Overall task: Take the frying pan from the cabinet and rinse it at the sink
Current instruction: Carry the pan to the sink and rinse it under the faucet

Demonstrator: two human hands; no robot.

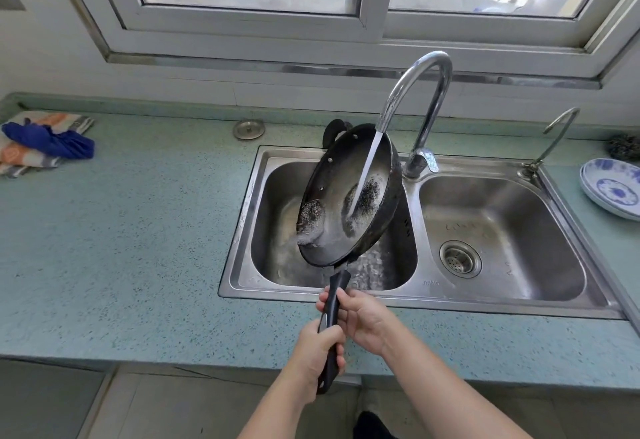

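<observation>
A black frying pan [341, 210] is tilted steeply to the left over the left basin of the steel double sink [415, 295]. Water runs from the curved chrome faucet [420, 92] onto the pan's inside and spills off its lower left rim into the basin. Both hands grip the pan's long black handle above the counter's front edge. My left hand [320, 348] holds the handle's near end. My right hand [360, 317] holds it higher up, closer to the pan.
The teal speckled counter [138, 248] carries a blue cloth on striped towels [45, 142] at far left and a metal sink plug [248, 129] behind the sink. Blue-and-white plates [613, 189] and a scourer sit at right. A small second tap [554, 141] stands behind the right basin.
</observation>
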